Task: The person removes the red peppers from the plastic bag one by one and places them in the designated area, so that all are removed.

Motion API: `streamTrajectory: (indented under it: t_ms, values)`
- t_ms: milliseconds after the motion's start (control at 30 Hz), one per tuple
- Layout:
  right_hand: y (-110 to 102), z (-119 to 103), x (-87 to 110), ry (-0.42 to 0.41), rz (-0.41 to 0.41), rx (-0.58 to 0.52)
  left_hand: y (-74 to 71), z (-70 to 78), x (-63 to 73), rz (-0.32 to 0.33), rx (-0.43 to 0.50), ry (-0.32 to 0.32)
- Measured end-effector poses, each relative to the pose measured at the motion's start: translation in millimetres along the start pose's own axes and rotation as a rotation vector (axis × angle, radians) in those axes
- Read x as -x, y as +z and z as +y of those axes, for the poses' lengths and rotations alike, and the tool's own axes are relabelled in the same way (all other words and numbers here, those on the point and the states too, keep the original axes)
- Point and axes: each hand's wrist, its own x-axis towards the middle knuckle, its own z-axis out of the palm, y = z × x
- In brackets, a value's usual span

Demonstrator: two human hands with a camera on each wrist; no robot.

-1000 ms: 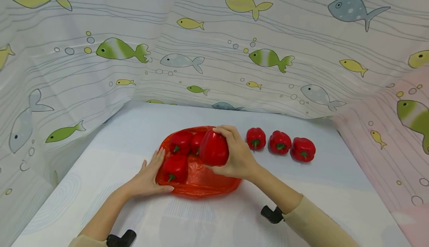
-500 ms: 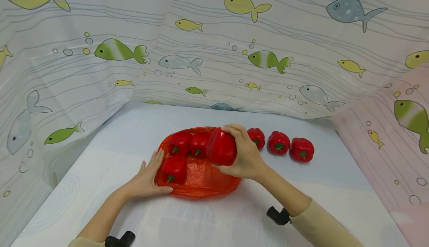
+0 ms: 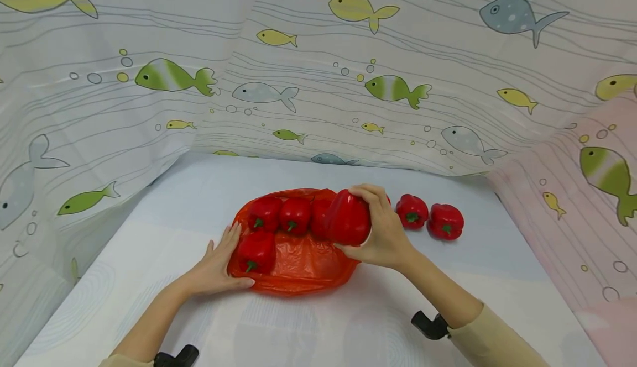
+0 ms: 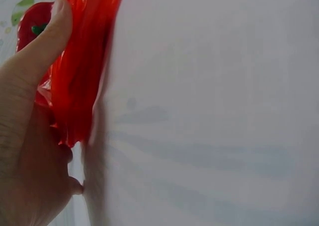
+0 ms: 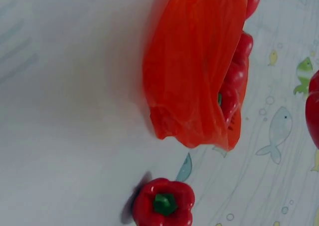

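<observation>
My right hand (image 3: 385, 234) grips a large red bell pepper (image 3: 350, 219) above the right side of an orange-red plastic bag (image 3: 298, 259). The bag lies with its mouth up, and several red bell peppers (image 3: 265, 214) sit inside along its back and left. One of them (image 3: 319, 218) is partly hidden by the held pepper. At the bag's left edge rests my left hand (image 3: 219, 262), fingers straight and spread, thumb along the front rim. The left wrist view shows that thumb (image 4: 47, 41) lying against the bag (image 4: 82, 61).
Right of the bag, two red bell peppers (image 3: 412, 211) (image 3: 445, 221) stand on the white table (image 3: 308, 328). A third is almost wholly behind my right hand. A fish-patterned sheet (image 3: 298, 57) hangs behind and at both sides.
My right hand has moved to the right with the held pepper, uncovering more peppers in the bag and covering one on the table. The left hand stays at the bag's edge.
</observation>
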Motion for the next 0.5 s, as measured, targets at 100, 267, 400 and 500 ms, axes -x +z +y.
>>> streamTrajectory:
  t_ms: [100, 267, 400, 500]
  values:
    - [-5.8, 2.4, 4.0, 0.007, 0.009, 0.003, 1.2, -2.3, -0.3, 0.001, 0.001, 0.002]
    - [-16.7, 7.1, 10.6, 0.013, 0.023, 0.019, 2.7, -5.5, -0.7, 0.002, -0.002, 0.006]
    - [-24.7, 11.3, 16.0, 0.023, 0.037, 0.041, 2.2, -5.2, -1.3, 0.003, 0.0, 0.007]
    - [-29.4, 13.7, 20.3, 0.045, 0.036, 0.053, 2.1, -4.8, -1.6, 0.002, 0.0, 0.004]
